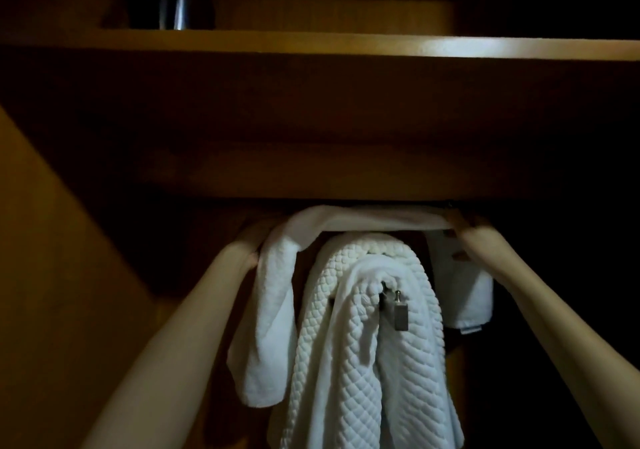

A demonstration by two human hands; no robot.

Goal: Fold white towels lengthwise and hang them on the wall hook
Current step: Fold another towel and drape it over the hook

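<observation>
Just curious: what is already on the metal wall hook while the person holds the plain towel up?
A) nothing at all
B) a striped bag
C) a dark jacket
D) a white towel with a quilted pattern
D: a quilted white towel drapes over the metal hook, while the left hand and right hand hold the plain towel stretched above it.

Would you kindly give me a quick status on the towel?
Left hand and right hand grip plain towel, stretched under shelf. Quilted towel already on hook. Hook nearly covered.
</observation>
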